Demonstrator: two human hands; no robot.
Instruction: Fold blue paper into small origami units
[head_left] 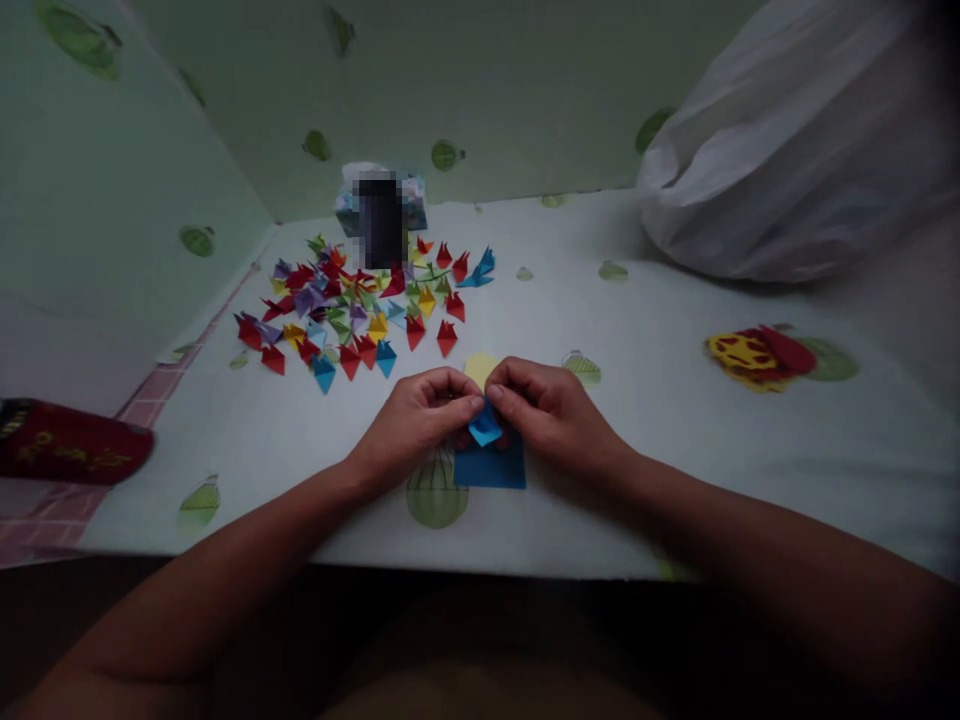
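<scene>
Between my two hands is a small folded piece of blue origami paper [484, 428], pinched at its upper end from both sides. My left hand [431, 405] closes thumb and forefinger on its left edge. From the other side my right hand [544, 405] grips it the same way, the two thumbs almost meeting. Flat on the table beneath lies a blue paper sheet [491, 470], partly covered by the hands. A pale yellow paper [480, 368] shows just beyond the fingertips.
Several folded paper cranes [349, 310] in many colours crowd the table's back left. Behind them stands a tissue box [416, 200] with a blurred dark object before it. A white plastic bag [750, 180], a red-and-yellow item [761, 357] and a red cylinder [75, 442] lie around.
</scene>
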